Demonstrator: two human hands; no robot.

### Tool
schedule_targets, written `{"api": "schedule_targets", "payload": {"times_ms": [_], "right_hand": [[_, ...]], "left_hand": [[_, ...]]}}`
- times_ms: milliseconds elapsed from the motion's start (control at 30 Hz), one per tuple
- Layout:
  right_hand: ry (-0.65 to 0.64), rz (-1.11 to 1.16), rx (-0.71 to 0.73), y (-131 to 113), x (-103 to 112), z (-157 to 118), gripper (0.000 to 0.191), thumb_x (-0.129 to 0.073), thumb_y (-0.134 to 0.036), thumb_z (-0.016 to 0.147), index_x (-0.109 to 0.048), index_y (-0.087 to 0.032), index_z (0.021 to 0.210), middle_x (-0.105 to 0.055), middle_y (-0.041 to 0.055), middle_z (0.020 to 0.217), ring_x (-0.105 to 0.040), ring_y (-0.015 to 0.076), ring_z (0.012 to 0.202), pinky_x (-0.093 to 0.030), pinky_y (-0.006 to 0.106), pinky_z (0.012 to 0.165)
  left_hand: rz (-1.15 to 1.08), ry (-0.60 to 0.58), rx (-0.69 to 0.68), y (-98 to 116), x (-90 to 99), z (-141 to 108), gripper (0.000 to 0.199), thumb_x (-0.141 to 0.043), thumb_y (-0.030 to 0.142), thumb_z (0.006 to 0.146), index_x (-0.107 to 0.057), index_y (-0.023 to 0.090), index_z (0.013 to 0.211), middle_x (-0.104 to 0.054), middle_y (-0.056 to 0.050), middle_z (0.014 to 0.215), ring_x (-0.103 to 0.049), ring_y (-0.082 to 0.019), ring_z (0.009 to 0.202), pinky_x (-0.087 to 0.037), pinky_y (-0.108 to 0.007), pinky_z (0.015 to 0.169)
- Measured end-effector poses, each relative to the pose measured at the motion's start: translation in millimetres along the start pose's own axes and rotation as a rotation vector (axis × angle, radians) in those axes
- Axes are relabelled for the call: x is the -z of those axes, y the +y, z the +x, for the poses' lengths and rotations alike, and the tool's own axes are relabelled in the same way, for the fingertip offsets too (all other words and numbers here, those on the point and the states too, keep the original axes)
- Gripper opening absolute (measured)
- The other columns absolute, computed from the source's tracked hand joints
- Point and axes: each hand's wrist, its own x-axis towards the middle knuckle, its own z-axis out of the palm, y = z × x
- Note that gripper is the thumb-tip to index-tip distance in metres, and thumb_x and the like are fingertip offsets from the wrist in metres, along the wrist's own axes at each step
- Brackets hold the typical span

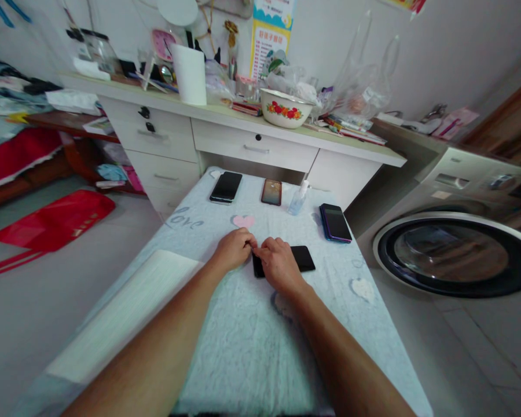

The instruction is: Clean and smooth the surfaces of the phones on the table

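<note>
A black smartphone [303, 259] lies flat on the cloth-covered table, its long side running left to right. My right hand [280, 265] rests across its left half, hiding much of it, with the fingers curled and closed near the left end. Just off that end, my left hand [234, 249] is closed too, its fingertips pinched and meeting those of my right hand. Whatever sits between the fingertips is too small or hidden to make out. Beyond my hands stands a small clear spray bottle [297, 200] with bluish liquid.
Other phones lie about the table: a dark one [226, 187] at far left, a brown-screened one [271, 191] at the back, a purple-edged one [336, 222] at right. A white folded cloth or paper [130, 313] is beside my left forearm. A drawer desk [252, 145] and washing machine [451, 231] border the table.
</note>
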Motion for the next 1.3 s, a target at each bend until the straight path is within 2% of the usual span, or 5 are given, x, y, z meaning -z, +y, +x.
{"api": "schedule_targets", "payload": {"times_ms": [267,600,933,1300], "right_hand": [[0.003,-0.01,-0.056,5,6,-3,0.026,-0.047,-0.017,0.094,-0.071,-0.025,0.102,-0.059,0.0059,0.094,-0.046,0.0196,0.086,-0.03,0.033,0.073],[0.015,0.023,0.016,-2,-1,0,0.026,-0.047,-0.016,0.094,-0.069,-0.024,0.104,-0.059,0.005,0.096,-0.045,0.019,0.087,-0.03,0.032,0.074],[-0.015,-0.006,-0.027,2,4,-2,0.027,-0.048,-0.016,0.094,-0.069,-0.025,0.108,-0.059,0.0065,0.096,-0.046,0.0193,0.089,-0.03,0.033,0.074],[0.013,-0.004,-0.079,8,7,-7,0.024,-0.049,-0.016,0.093,-0.071,-0.024,0.097,-0.059,0.0061,0.095,-0.046,0.0196,0.088,-0.03,0.033,0.074]], "left_hand": [[0.016,-0.004,-0.004,0,1.1,1,0.023,-0.049,0.008,0.071,-0.07,0.019,0.072,-0.064,-0.002,0.081,-0.06,-0.015,0.079,-0.045,-0.025,0.073],[0.005,0.009,-0.03,-7,-3.3,2,0.028,-0.046,0.007,0.071,-0.07,0.019,0.074,-0.064,-0.002,0.082,-0.06,-0.016,0.083,-0.046,-0.027,0.078],[0.017,0.003,-0.018,-3,0.0,1,0.026,-0.046,0.008,0.071,-0.07,0.019,0.073,-0.064,-0.002,0.082,-0.06,-0.016,0.083,-0.047,-0.026,0.079],[0.011,0.002,-0.013,-6,-2.4,2,0.027,-0.046,0.006,0.072,-0.07,0.019,0.074,-0.065,-0.002,0.084,-0.061,-0.016,0.085,-0.046,-0.027,0.081]]}}
